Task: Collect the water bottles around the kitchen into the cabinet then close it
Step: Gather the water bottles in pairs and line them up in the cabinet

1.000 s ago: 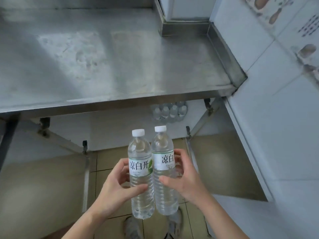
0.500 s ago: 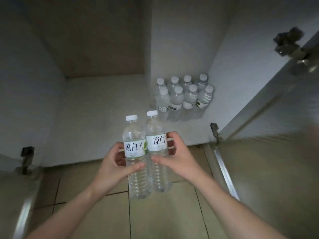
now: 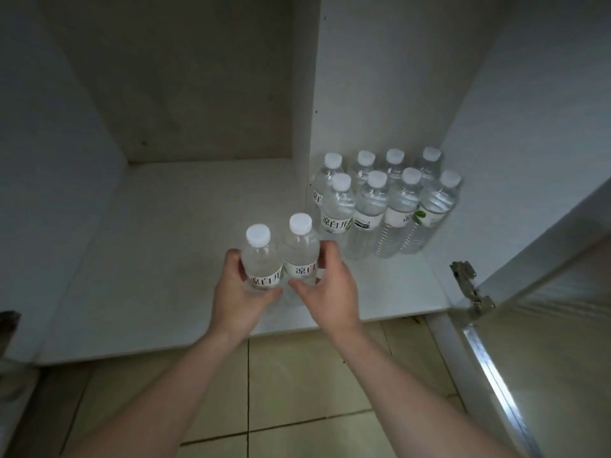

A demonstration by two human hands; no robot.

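Note:
My left hand (image 3: 238,294) grips a clear water bottle (image 3: 261,259) with a white cap and a white label. My right hand (image 3: 330,289) grips a second, like bottle (image 3: 301,247) pressed against the first. Both bottles stand upright over the front of the white cabinet floor (image 3: 172,246); their bases are hidden by my hands. Several more water bottles (image 3: 383,206) stand in two rows at the back right of the cabinet, just beyond my right hand.
The cabinet door (image 3: 545,325) hangs open at the right on a metal hinge (image 3: 466,282). A vertical divider panel (image 3: 305,104) runs down the cabinet's back. Beige floor tiles (image 3: 297,385) lie below the cabinet edge.
The view dropped from the steel counter to the open cabinet. Both hands have carried the two bottles forward, from over the floor tiles to over the cabinet floor, nearer the stored bottles.

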